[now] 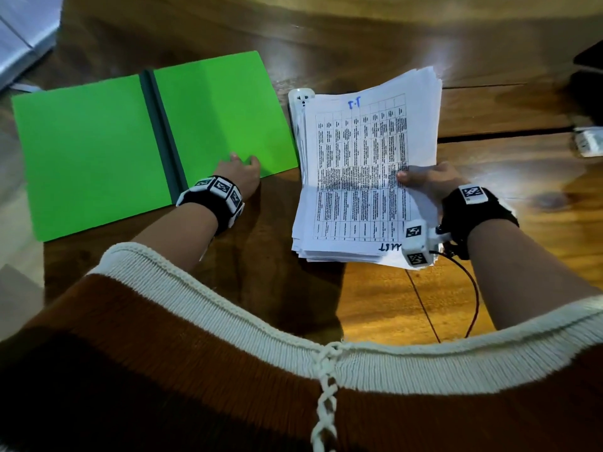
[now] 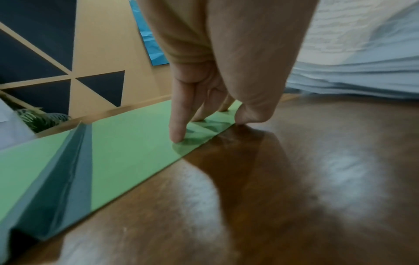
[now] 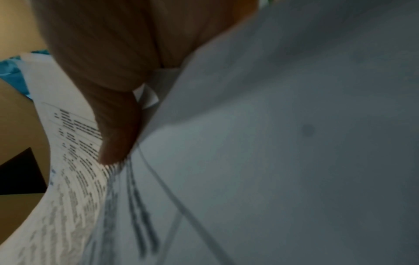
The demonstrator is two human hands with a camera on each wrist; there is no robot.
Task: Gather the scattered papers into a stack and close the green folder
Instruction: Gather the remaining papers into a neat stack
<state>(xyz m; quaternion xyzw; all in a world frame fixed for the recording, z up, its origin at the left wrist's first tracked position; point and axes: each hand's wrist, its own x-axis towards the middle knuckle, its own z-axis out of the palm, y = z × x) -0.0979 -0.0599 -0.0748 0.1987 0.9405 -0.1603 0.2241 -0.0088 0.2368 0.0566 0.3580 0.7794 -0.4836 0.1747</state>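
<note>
The wooden table (image 1: 489, 119) is glossy, the green folder (image 1: 88, 151) matt card, the papers (image 1: 359, 164) printed sheets.

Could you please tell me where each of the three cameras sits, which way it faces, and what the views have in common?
Head: on the head, looking down at the wooden table; both forearms, left hand and right hand show.
Left wrist: along the left hand, fingertips on the green folder.
Right wrist: along the right hand, thumb pinching the paper stack.
Shared: head and left wrist show the folder; all three show the stack.
</note>
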